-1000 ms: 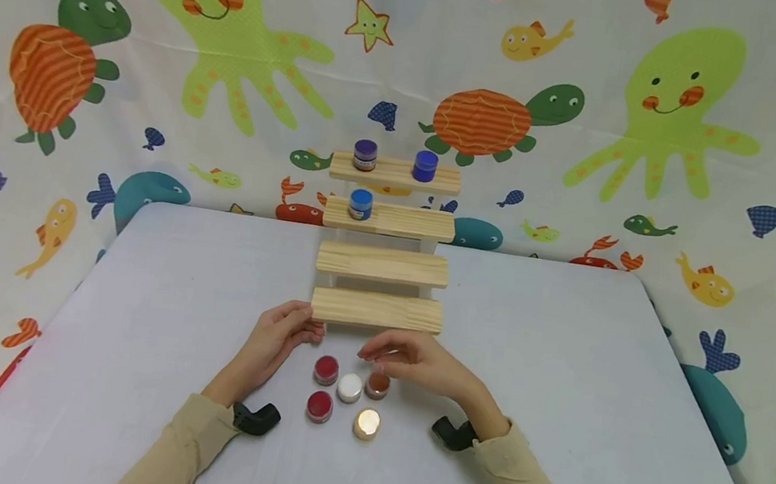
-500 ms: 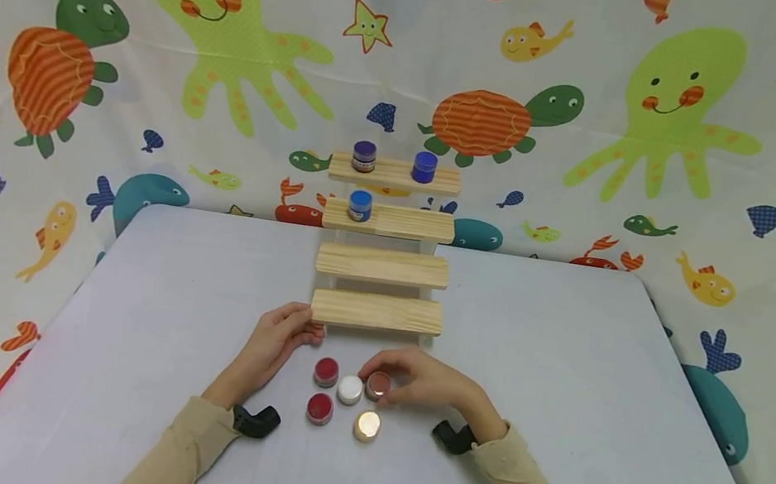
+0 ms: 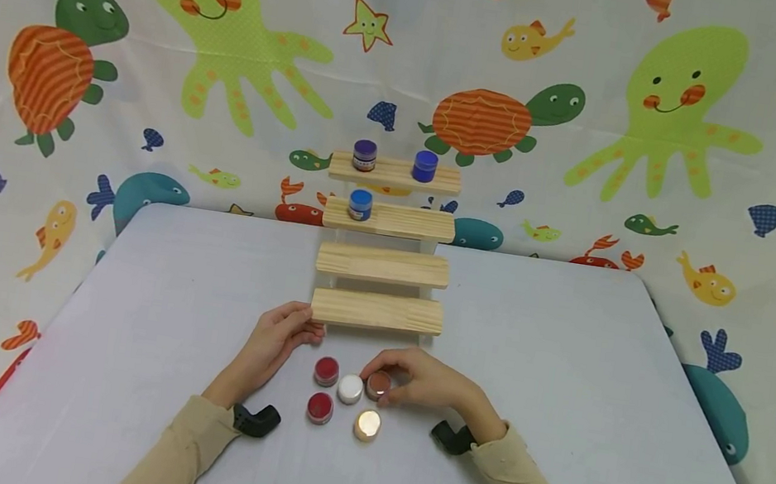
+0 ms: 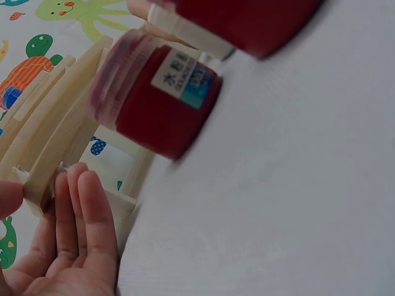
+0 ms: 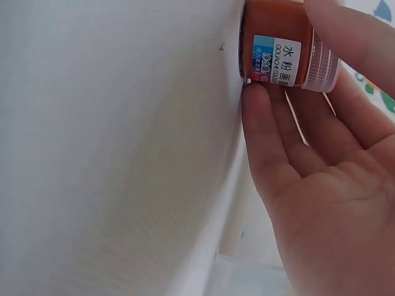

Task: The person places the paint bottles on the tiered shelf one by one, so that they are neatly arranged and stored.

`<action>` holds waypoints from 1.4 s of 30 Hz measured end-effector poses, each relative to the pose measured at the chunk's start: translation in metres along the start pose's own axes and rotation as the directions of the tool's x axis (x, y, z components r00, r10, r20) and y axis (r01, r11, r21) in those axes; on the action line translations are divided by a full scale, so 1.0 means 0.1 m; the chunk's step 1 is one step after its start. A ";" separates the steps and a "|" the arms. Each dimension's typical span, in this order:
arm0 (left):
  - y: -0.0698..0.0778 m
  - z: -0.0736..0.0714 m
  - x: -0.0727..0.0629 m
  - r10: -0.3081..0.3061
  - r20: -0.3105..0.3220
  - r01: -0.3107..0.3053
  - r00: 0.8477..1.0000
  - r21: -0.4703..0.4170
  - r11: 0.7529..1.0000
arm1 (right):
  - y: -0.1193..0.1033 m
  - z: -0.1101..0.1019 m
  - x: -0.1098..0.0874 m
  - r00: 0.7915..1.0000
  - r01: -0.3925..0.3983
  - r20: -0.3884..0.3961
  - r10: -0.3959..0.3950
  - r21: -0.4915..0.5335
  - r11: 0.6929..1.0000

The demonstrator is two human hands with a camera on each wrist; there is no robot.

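My left hand [image 3: 277, 342] pinches the left end of the lowest step of a four-tier wooden display rack [image 3: 377, 312], thumb on one side of the plank and fingers on the other in the left wrist view. With thumb and fingers round its sides, my right hand [image 3: 433, 383] grips a brown gouache paint jar [image 3: 377, 385], whose label and clear ribbed lid show in the right wrist view. Left of that jar stands a white paint jar [image 3: 349, 389]. Two red paint jars [image 3: 326, 372] are nearest my left hand, and a gold-topped jar [image 3: 366, 424] sits closer to me.
On the rack's top step stand a purple jar [image 3: 365, 156] and a dark blue jar [image 3: 425, 166]. A lighter blue jar [image 3: 360, 204] is one step down. White cloth covers the table [image 3: 546, 341], and a sea-animal curtain [image 3: 416, 54] hangs behind.
My right hand has come down from near the rack's front edge and taken hold of the brown paint jar. The left hand stays on the rack.
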State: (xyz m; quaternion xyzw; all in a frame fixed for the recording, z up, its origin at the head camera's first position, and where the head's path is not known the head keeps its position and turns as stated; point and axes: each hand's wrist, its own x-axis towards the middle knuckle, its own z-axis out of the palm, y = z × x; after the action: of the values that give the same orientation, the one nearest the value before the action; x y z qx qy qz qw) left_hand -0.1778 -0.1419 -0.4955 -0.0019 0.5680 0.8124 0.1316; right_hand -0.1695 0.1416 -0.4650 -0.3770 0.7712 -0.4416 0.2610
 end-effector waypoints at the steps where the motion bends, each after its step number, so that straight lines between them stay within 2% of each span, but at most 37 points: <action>1: 0.00 0.00 0.00 -0.001 0.000 0.001 1.000 0.002 1.000 | 0.00 0.00 0.00 1.000 0.000 -0.003 0.000 -0.003 1.000; 14: -0.01 0.00 0.01 0.002 0.002 -0.002 1.000 -0.007 1.000 | -0.06 -0.01 -0.01 0.999 -0.030 -0.014 0.030 -0.019 0.999; 21: 0.00 0.01 0.00 0.010 0.006 -0.010 1.000 -0.017 1.000 | -0.09 -0.04 -0.03 1.000 -0.010 -0.024 0.009 -0.027 1.000; 32: 0.00 0.01 -0.01 0.016 0.000 -0.016 1.000 -0.023 1.000 | -0.14 -0.08 -0.04 0.999 -0.018 -0.048 0.018 0.003 1.000; 42: 0.00 0.01 -0.01 0.016 0.009 -0.016 1.000 -0.011 1.000 | -0.17 -0.12 -0.04 0.996 0.021 -0.086 -0.021 0.003 1.000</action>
State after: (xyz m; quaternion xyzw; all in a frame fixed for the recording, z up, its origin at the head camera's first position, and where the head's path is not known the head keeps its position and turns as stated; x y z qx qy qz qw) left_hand -0.1770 -0.1407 -0.4951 0.0056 0.5628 0.8167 0.1278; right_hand -0.1700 0.1450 -0.4438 -0.3653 0.7769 -0.4614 0.2238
